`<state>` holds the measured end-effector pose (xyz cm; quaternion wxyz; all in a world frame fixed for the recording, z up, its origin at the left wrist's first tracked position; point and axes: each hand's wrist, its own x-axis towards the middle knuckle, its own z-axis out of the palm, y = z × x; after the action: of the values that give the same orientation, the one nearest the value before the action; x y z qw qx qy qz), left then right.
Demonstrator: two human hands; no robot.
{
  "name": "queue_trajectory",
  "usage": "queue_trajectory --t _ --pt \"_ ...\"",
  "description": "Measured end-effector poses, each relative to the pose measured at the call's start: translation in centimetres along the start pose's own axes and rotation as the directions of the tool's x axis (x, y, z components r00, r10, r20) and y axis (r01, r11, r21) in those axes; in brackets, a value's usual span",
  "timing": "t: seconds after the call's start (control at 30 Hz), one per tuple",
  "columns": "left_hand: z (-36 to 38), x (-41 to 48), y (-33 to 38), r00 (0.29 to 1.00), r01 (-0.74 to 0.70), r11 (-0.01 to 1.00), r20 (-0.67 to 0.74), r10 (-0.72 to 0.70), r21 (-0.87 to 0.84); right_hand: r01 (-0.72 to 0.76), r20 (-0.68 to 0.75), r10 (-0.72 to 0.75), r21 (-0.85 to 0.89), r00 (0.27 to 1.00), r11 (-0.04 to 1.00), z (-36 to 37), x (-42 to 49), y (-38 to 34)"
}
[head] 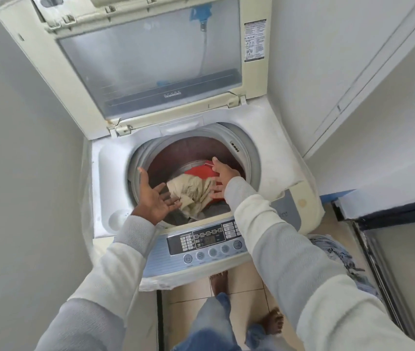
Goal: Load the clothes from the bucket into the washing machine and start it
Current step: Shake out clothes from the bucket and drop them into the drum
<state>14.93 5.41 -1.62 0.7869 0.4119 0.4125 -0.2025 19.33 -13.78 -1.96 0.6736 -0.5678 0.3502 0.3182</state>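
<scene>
Both my hands are over the washer (115, 171) drum, left hand (153, 198) and right hand (223, 177) spread, holding nothing, clothes (193, 193) below.

Head view, single wide-angle: from standing height, facing forward and steeply down into the open washing machine (176, 178), close; floor (242, 279) at bottom edge.

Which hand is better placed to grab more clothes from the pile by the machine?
Right. The blue-and-white clothes lie on that side. The right hand is open and empty; the left hand, also open, would likely have to cross over.
</scene>
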Motion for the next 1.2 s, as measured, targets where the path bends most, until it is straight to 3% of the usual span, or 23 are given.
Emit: queue_trajectory --t 0.23,0.33,0.4,0.47,0.5,0.57,0.6,0.63,0.7,0.87,1.0,1.1,1.2 --pt "3.8 -2.4 -3.0 0.992 -0.126 0.955 0.023 0.125 0.270 0.008 0.108 -0.028 0.183 0.994 0.983 -3.7 -4.7 0.4" --pt "7.6 -5.0 -5.8 0.972 -0.233 0.877 0.118 0.202 0.421 0.272 -0.030 -0.271 0.146 0.962 0.951 -7.0 -8.2 1.2" --pt "10.4 -7.1 -8.2 0.929 -0.370 0.757 0.221 0.296 0.538 0.491 -0.148 -0.489 -0.027 0.860 0.871 -10.1 -10.7 2.7" --pt "12.8 -9.0 -10.9 0.826 -0.564 0.550 0.408 0.389 0.616 0.588 -0.205 -0.624 -0.211 0.754 0.781 -13.3 -13.0 4.9" --pt "13.9 -9.8 -12.6 0.735 -0.675 0.377 0.532 0.420 0.634 0.617 -0.237 -0.682 -0.297 0.692 0.729 -15.2 -14.0 6.3" --pt "15.9 -10.9 -16.2 0.513 -0.807 -0.073 0.758 0.404 0.585 0.615 -0.284 -0.759 -0.455 0.586 0.644 -18.8 -15.3 9.2" --pt "16.7 -11.3 -18.1 0.410 -0.814 -0.268 0.836 0.364 0.516 0.587 -0.302 -0.770 -0.510 0.562 0.629 -20.7 -15.6 10.7" --pt "17.2 -11.5 -19.9 0.329 -0.805 -0.400 0.891 0.313 0.438 0.552 -0.317 -0.765 -0.546 0.560 0.630 -22.3 -15.7 12.1" --pt "18.3 -11.3 -24.2 0.257 -0.796 -0.521 0.952 0.168 0.307 0.453 -0.365 -0.710 -0.576 0.603 0.681 -25.6 -15.4 15.4" --pt "19.7 -7.5 -34.2 0.356 -0.787 -0.581 0.921 -0.158 0.205 0.229 -0.468 -0.541 -0.571 0.699 0.788 -32.3 -12.0 23.9" --pt "20.5 -0.7 -41.6 0.430 -0.747 -0.648 0.851 -0.300 0.149 0.036 -0.496 -0.397 -0.590 0.772 0.806 -37.5 -6.8 30.4" --pt "21.1 6.0 -47.2 0.491 -0.716 -0.690 0.783 -0.383 0.111 -0.102 -0.505 -0.279 -0.603 0.817 0.791 -41.8 -1.6 35.0" --pt "20.7 12.7 -52.1 0.560 -0.668 -0.743 0.688 -0.461 0.046 -0.253 -0.519 -0.181 -0.655 0.835 0.712 -45.7 3.7 39.0"
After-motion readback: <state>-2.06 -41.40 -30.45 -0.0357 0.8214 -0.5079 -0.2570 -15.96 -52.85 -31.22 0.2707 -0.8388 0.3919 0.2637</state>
